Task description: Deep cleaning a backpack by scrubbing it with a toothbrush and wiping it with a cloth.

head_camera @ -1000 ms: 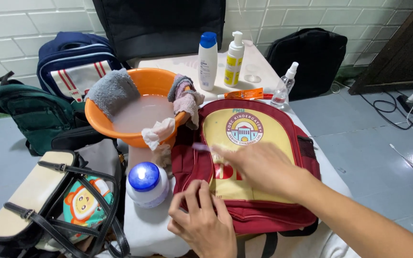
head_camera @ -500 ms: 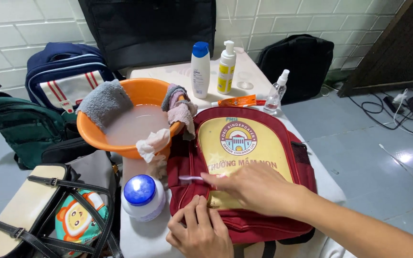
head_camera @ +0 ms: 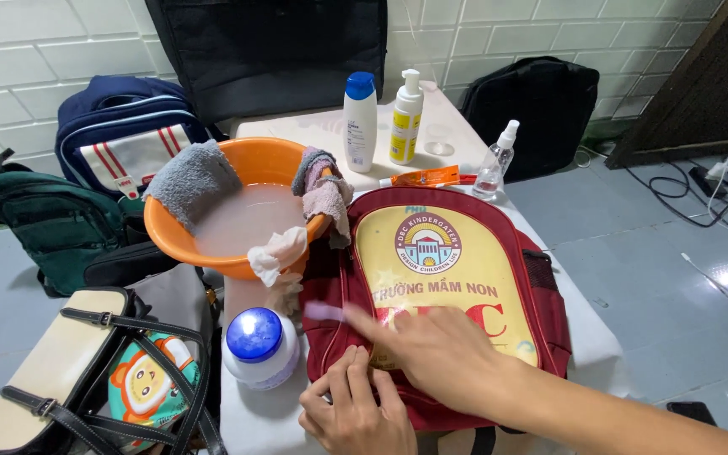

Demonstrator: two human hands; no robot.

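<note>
A red backpack with a yellow front panel lies flat on the white table. My right hand rests on the panel's lower part and holds a thin pale purple brush-like stick, blurred, whose tip is over the backpack's left edge. At the backpack's near edge, my left hand presses down with fingers together, just under my right hand.
An orange basin of cloudy water carries a grey cloth and rags on its rim. A white jar with a blue lid stands near my left hand. Bottles, a spray bottle and an orange tube stand behind. Bags crowd the left.
My right hand with the brush-like stick has slid down the backpack's front, toward me. My left hand has stayed at the near edge.
</note>
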